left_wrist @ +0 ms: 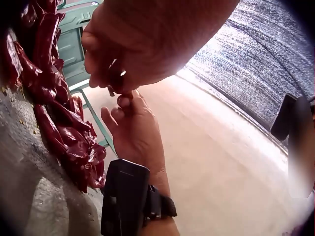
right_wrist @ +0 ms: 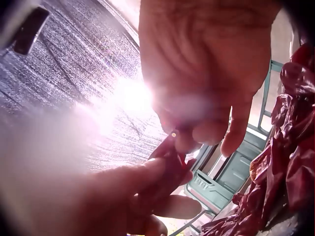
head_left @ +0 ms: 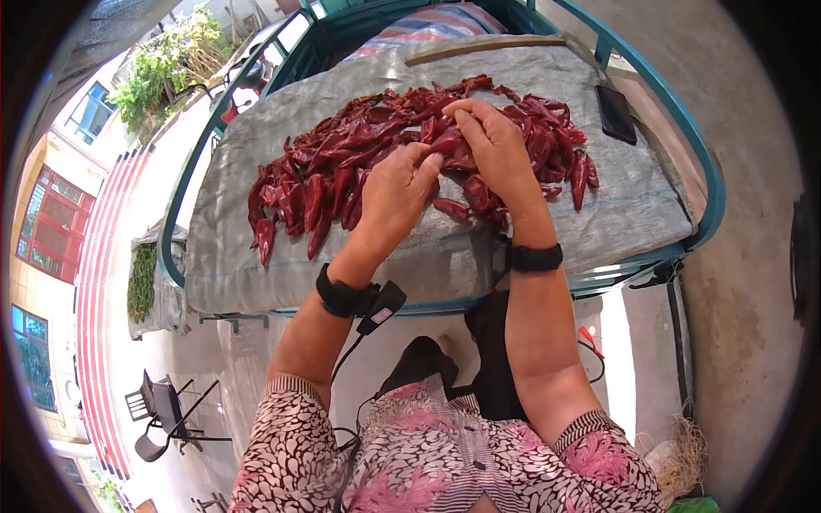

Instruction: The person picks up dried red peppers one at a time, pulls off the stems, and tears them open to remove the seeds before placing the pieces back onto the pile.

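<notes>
Over the heap, both hands hold one dark red dried chili pepper point(right_wrist: 170, 157) between them. My left hand point(head_left: 395, 195) grips its body with curled fingers and thumb. At the pepper's other end, the fingertips of my right hand point(head_left: 498, 156) pinch it; in the right wrist view this hand point(right_wrist: 206, 73) covers that tip. Below and around both hands, a wide heap of dried chili peppers point(head_left: 312, 184) lies on a grey woven sheet point(head_left: 231, 201). In the left wrist view, the back of the left hand hides most of the held pepper.
The sheet covers the bed of a green-railed cart point(head_left: 714, 192). A black phone point(head_left: 615, 114) lies on its right side, and a wooden strip point(head_left: 483, 50) along the back. Both wrists wear black straps with devices. A dark chair point(head_left: 171, 415) stands on the ground at left.
</notes>
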{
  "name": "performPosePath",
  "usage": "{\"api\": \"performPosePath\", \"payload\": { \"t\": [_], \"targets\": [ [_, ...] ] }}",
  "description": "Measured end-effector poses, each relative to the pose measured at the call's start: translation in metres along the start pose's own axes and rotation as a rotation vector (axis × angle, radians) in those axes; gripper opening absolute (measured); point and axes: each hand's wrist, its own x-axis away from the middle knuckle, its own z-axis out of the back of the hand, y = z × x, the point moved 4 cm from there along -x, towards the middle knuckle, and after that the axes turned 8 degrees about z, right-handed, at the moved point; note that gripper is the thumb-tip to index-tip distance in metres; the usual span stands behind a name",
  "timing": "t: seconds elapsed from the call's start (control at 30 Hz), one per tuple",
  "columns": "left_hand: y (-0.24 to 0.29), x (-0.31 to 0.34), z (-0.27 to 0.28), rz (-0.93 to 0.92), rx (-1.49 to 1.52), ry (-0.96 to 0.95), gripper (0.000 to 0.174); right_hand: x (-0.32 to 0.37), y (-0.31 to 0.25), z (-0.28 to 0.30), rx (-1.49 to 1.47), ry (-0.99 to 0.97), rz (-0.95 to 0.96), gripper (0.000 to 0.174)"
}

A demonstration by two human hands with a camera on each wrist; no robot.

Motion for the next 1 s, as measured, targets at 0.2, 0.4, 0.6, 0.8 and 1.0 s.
{"api": "performPosePath", "payload": {
  "t": [0.2, 0.4, 0.6, 0.8, 1.0],
  "targets": [
    [-0.014, 0.009, 0.006, 0.061, -0.385, 0.273, 0.034, -0.001, 0.014, 0.024, 0.421, 0.07, -0.077, 0.023],
    [-0.014, -0.006, -0.015, -0.125, -0.114, 0.361, 0.023, 0.012, 0.027, 0.033, 0.768, -0.276, 0.022, 0.032],
    [-0.021, -0.021, -0.03, -0.265, 0.083, 0.34, 0.02, 0.008, 0.031, 0.028, 0.778, -0.281, -0.068, 0.019],
    [-0.007, -0.014, -0.028, -0.535, -0.124, 0.357, 0.042, 0.003, 0.034, 0.026, 0.491, -0.122, -0.037, 0.016],
    [-0.027, -0.022, -0.039, -0.461, -0.047, 0.194, 0.051, 0.006, 0.033, 0.005, 0.215, -0.118, 0.016, 0.019]
  ]
}}
